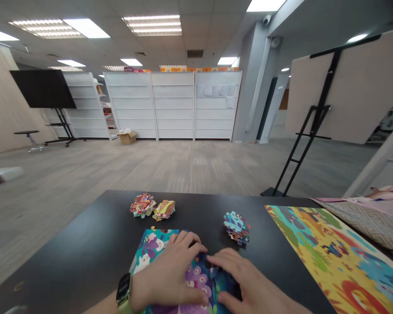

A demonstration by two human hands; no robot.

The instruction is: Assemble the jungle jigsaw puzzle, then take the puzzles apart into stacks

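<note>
A partly visible jigsaw puzzle [196, 279] in teal, dark blue and purple, with cartoon animals, lies at the table's near edge. Across its middle rests my left hand [175, 272], palm down and fingers apart, covering much of the picture. At the puzzle's right side, my right hand [244, 277] touches the dark blue part, thumb and forefinger spread; whether a loose piece lies under them is hidden. Beyond the hands are a stack of red puzzle pieces [143, 205], a smaller stack of yellow pieces [164, 210] and a stack of blue pieces [236, 226].
The black table [72, 248] carries a bright yellow animal picture sheet [334, 253] on the right, beside a patterned fabric bag [376, 218]. A black stand [301, 148] with a board rises behind it. White shelves [173, 104] and a screen [42, 89] stand farther off.
</note>
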